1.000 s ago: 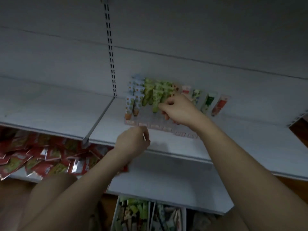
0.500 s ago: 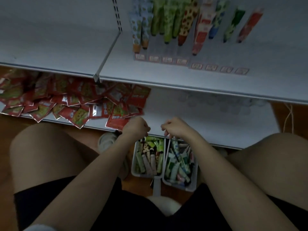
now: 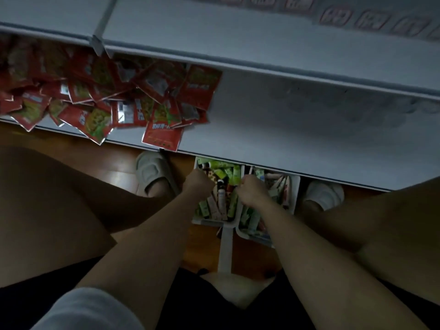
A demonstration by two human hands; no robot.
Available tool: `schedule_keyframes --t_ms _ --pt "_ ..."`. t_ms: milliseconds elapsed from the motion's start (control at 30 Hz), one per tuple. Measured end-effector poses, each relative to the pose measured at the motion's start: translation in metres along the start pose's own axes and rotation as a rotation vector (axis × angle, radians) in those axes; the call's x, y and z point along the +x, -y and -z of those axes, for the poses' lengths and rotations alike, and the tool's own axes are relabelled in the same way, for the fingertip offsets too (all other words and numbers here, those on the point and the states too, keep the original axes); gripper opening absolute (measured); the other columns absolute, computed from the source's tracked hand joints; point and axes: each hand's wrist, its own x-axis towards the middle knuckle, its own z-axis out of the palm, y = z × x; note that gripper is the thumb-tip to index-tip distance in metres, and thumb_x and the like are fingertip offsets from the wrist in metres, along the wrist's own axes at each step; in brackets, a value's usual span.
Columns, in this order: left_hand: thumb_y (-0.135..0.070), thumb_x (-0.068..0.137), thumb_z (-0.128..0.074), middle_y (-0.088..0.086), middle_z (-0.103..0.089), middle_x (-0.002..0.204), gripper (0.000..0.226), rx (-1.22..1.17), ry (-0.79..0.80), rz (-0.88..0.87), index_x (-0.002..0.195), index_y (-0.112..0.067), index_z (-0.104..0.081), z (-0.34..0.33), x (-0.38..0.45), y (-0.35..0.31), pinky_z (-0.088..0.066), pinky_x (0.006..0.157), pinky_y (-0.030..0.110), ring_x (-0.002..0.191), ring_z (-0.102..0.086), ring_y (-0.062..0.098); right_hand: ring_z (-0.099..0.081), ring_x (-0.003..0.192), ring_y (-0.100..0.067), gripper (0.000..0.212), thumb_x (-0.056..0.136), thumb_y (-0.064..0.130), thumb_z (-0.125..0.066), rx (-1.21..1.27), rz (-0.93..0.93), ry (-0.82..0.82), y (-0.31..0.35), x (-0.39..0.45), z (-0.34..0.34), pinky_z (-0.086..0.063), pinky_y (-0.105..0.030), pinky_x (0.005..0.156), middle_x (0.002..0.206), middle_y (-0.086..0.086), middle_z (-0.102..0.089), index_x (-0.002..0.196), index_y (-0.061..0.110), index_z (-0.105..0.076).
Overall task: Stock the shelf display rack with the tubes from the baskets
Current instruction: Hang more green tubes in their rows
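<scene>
Two white baskets stand side by side on the floor, half under the bottom shelf. The left basket (image 3: 212, 222) and the right basket (image 3: 296, 186) both hold several colourful tubes (image 3: 228, 201). My left hand (image 3: 197, 184) hovers over the left basket with its fingers curled into a fist, and nothing shows in it. My right hand (image 3: 252, 192) is down at the wall between the two baskets, fingers curled among the tubes; whether they hold one is hidden. Only the rack's front label strip (image 3: 333, 17) shows, at the top right.
Red snack packets (image 3: 119, 98) lie heaped on the left of the lower shelf (image 3: 285, 129), some overhanging its edge. My knees flank the baskets, with a pale slipper (image 3: 152, 172) to the left and another (image 3: 323, 194) to the right on the wooden floor.
Both hands came down from the rack on the upper shelf to the baskets on the floor. The view tipped downward, so the racked tubes left the frame.
</scene>
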Motion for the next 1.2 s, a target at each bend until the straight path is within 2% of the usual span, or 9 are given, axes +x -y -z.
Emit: schedule_keyframes --t_ms 100,233,367,533,667,933,1033,1133,1200 --pt "-0.028 0.076 -0.067 0.019 -0.070 0.086 0.034 -0.188 0.020 0.082 0.093 0.001 -0.066 -0.028 0.026 -0.004 -0.060 0.071 0.049 0.078 -0.069 0.035 -0.043 0.053 -0.024 0.023 0.098 0.017 -0.050 0.017 -0.006 -0.050 0.007 0.027 -0.012 -0.029 -0.028 0.049 0.065 -0.011 -0.048 0.078 0.006 -0.052" --pt "-0.030 0.083 -0.072 0.013 -0.067 0.086 0.035 -0.322 -0.022 0.165 0.105 -0.004 -0.063 -0.035 0.028 -0.022 -0.060 0.062 0.039 0.074 -0.067 0.029 -0.043 0.055 -0.020 0.007 0.097 0.006 -0.050 -0.120 -0.041 -0.062 0.003 0.054 -0.028 -0.033 -0.029 0.049 0.067 -0.006 -0.045 0.090 0.006 -0.052" --pt "-0.037 0.088 -0.069 0.016 -0.068 0.101 0.046 -0.338 -0.020 0.204 0.117 -0.002 -0.060 -0.044 0.048 -0.030 -0.057 0.074 0.040 0.088 -0.067 0.033 -0.039 0.053 -0.021 0.014 0.095 -0.006 -0.045 -0.249 -0.083 -0.024 0.002 0.071 -0.033 -0.031 -0.031 0.046 0.065 -0.008 -0.042 0.092 0.004 -0.054" --pt "-0.024 0.092 -0.064 0.021 -0.066 0.100 0.024 -0.374 -0.015 0.214 0.097 -0.001 -0.061 -0.050 0.055 -0.033 -0.056 0.076 0.041 0.092 -0.065 0.036 -0.058 0.075 -0.032 0.042 0.094 -0.010 -0.041 -0.345 -0.055 -0.056 0.006 0.079 -0.037 -0.038 -0.035 0.054 0.088 -0.020 -0.060 0.136 -0.010 -0.040" --pt "-0.009 0.088 -0.064 0.028 -0.064 0.104 0.017 -0.398 0.078 0.249 0.098 0.004 -0.063 -0.042 0.048 -0.013 -0.056 0.082 0.053 0.097 -0.066 0.041 -0.064 0.083 -0.032 0.019 0.093 -0.007 -0.048 -0.370 -0.062 -0.045 0.013 0.076 -0.037 -0.047 -0.035 0.059 0.096 -0.019 -0.064 0.105 -0.004 -0.063" --pt "-0.009 0.094 -0.057 0.024 -0.059 0.098 0.004 -0.399 0.267 0.196 0.094 -0.005 -0.056 -0.022 0.005 0.021 -0.054 0.087 0.049 0.081 -0.056 0.034 -0.051 0.060 -0.022 0.013 0.096 0.007 -0.054 -0.285 -0.109 -0.106 0.000 0.037 -0.052 -0.041 -0.031 0.050 0.079 -0.010 -0.056 0.107 0.003 -0.058" --pt "-0.004 0.093 -0.056 0.015 -0.054 0.082 0.012 -0.424 0.273 0.178 0.085 -0.011 -0.053 -0.017 -0.007 0.019 -0.057 0.082 0.049 0.068 -0.051 0.025 -0.052 0.059 -0.023 0.011 0.096 0.009 -0.055 -0.225 -0.091 -0.154 0.002 0.038 -0.052 -0.041 -0.030 0.049 0.072 -0.008 -0.053 0.085 0.007 -0.056" --pt "-0.002 0.090 -0.062 0.030 -0.061 0.101 0.010 -0.436 0.270 0.134 0.100 -0.003 -0.063 -0.018 -0.009 0.019 -0.056 0.076 0.043 0.072 -0.057 0.027 -0.044 0.052 -0.019 0.034 0.097 0.005 -0.052 -0.223 -0.122 -0.087 0.006 0.046 -0.057 -0.034 -0.029 0.044 0.064 -0.007 -0.046 0.064 0.012 -0.046" --pt "-0.004 0.089 -0.068 0.030 -0.061 0.116 0.026 -0.461 0.292 0.122 0.113 0.003 -0.062 -0.020 -0.007 0.022 -0.054 0.077 0.043 0.085 -0.063 0.034 -0.053 0.062 -0.022 0.017 0.098 0.003 -0.050 -0.218 -0.147 -0.010 0.006 0.050 -0.070 -0.038 -0.031 0.050 0.077 -0.011 -0.055 0.083 0.007 -0.057"
